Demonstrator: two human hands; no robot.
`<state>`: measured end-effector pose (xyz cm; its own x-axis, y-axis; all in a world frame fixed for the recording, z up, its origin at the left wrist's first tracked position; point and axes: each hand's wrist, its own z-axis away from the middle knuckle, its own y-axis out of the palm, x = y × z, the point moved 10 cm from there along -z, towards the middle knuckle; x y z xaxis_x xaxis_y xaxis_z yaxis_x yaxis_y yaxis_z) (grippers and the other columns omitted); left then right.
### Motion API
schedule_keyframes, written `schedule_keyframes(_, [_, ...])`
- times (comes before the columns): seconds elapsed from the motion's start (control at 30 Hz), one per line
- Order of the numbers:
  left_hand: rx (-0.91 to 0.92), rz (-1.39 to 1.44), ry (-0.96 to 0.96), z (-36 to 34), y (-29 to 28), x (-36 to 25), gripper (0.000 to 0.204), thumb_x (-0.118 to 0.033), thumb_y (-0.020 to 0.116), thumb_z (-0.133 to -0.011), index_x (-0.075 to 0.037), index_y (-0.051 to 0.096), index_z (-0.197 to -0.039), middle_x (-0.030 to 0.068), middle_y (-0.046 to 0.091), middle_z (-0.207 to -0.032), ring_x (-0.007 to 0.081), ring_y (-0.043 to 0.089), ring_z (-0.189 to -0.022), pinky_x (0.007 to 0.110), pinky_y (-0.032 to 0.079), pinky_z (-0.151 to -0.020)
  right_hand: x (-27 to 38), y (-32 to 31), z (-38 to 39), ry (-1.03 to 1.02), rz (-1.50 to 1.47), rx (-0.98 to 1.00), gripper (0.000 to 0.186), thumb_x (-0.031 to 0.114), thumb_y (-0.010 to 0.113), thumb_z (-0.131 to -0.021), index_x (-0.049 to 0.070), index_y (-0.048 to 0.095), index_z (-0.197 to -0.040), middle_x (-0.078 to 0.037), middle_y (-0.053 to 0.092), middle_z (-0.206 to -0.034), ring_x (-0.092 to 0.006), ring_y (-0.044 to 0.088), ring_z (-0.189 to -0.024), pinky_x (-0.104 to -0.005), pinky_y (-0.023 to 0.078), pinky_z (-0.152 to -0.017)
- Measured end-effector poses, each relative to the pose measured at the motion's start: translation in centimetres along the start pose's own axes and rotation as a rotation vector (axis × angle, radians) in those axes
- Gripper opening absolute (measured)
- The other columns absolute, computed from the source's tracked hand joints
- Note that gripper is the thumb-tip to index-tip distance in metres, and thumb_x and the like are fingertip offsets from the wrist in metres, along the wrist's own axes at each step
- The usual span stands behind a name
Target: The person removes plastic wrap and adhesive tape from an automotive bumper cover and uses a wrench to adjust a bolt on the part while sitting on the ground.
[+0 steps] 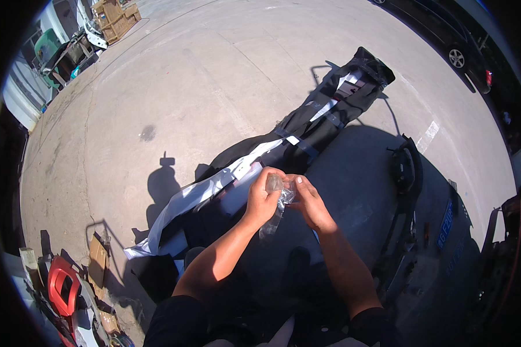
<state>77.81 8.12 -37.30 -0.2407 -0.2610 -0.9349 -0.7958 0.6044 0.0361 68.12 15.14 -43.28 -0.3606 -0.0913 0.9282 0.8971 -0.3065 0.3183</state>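
My two hands meet in front of me, over the near side of a long wrapped package. A crumpled piece of clear plastic is between them, its loose end hanging below. My left hand is closed round it, fingers curled inward. Thumb up, my right hand pinches at its other side; some of those fingertips are hidden. The long package lies diagonally from lower left to upper right, wrapped in black sheeting with white strips and bands of clear tape. Thin metal stand legs show beside its far end.
A black car bumper lies on the concrete to my right. Red and white body parts and cardboard are piled at lower left. A black car is parked at upper right; cardboard boxes stand at far left.
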Motion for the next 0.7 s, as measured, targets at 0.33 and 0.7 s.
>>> schedule_keyframes(0.33, [-0.145,-0.144,-0.030,1.1,-1.6,2.4,0.032,0.005,0.041,-0.076,0.000,0.051,-0.105,0.0094,0.054,-0.098,0.0191,0.054,-0.088,0.032,0.047,-0.082,-6.9,4.6,0.3,0.265,-0.452,0.308,0.081,0.075,0.033,-0.094,0.008,0.046,-0.139,-0.009,0.057,-0.123,-0.0152,0.064,-0.094,-0.0386,0.062,-0.069])
schedule_keyframes(0.7, [-0.094,-0.244,0.019,0.6,-2.0,2.1,0.031,0.004,0.043,-0.080,0.000,0.051,-0.110,0.0111,0.054,-0.105,0.0221,0.055,-0.096,0.035,0.045,-0.091,-5.7,5.1,0.4,0.221,-0.294,0.338,0.086,0.079,0.029,-0.091,0.003,0.053,-0.123,-0.011,0.064,-0.101,-0.0170,0.069,-0.090,-0.0348,0.061,-0.062])
